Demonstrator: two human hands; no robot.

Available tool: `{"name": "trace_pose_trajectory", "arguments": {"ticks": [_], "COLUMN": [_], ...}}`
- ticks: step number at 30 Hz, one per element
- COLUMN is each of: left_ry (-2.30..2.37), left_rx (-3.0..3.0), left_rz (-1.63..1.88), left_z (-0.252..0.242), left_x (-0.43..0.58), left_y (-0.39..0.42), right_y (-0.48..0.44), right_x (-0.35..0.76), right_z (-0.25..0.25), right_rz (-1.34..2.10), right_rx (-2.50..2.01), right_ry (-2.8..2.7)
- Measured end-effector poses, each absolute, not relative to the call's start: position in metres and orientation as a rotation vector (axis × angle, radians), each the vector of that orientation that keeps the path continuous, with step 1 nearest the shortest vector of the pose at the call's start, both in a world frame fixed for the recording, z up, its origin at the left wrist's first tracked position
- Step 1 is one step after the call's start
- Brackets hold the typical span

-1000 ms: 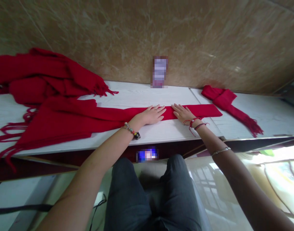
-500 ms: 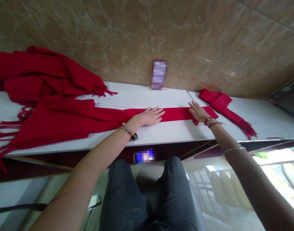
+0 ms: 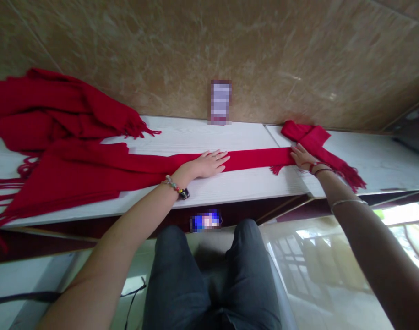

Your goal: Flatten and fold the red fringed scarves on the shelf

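Left hand: palm down (image 3: pixel 209 164) on the scarf, resting flat; wrist low, with a beaded bracelet (image 3: pixel 175 185).
Left fingers: extended and slightly spread, tips directed toward the right hand; a ring (image 3: pixel 215 157) on one; nothing gripped.
Left arm: stretched forward, slanting up from lower left to the scarf.
Right hand: palm down (image 3: pixel 302 156) at the scarf's right end, well apart from the left.
Right fingers: extended and parted, touching that end, nothing visibly pinched.
Right arm: reaching outward, slanting in from lower right; red bracelets at the wrist, a bangle (image 3: pixel 348 201) farther up.
Scarf: red (image 3: pixel 257 159), a narrow smooth strip between both sets of fingers; left of the left fingers it widens.
Fringe: a short tuft (image 3: pixel 275 169) at the front edge, just left of the right fingers.
Folded scarf: red (image 3: pixel 312 137), just beyond the right fingers, its tail passing close to the wrist.
Heaped cloth: red (image 3: pixel 61 105), well left of the left fingers.
Surface: white (image 3: pixel 195 135), beneath both hands.
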State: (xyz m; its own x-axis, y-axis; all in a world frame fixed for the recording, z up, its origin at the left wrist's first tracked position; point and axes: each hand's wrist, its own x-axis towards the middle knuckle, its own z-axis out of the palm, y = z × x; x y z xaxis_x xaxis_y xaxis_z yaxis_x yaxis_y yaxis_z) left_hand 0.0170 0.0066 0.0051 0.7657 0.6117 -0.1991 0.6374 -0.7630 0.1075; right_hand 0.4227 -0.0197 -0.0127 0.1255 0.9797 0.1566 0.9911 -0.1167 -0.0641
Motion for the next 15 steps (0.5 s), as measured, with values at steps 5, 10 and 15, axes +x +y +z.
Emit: {"name": "trace_pose_trajectory", "arguments": {"ticks": [5,10,15], "left_ry": [1.012,0.996,0.992], "left_rx": [2.773,2.761,2.770], "left_rz": [-0.248,-0.220,-0.228], "left_z": [0.006,0.006,0.003], "left_x": [0.017,0.015,0.015], "left_y": [0.006,0.006,0.009], "right_y": [-0.031,-0.043,-0.041], "right_x": [0.330,0.248,0.247], "right_z": [-0.011,-0.021,-0.030], "right_rz": [-0.132,-0.006,0.005], "right_rx": [-1.696,-1.348,-1.310], "right_ry": [-2.303,-2.510,-2.360]}}
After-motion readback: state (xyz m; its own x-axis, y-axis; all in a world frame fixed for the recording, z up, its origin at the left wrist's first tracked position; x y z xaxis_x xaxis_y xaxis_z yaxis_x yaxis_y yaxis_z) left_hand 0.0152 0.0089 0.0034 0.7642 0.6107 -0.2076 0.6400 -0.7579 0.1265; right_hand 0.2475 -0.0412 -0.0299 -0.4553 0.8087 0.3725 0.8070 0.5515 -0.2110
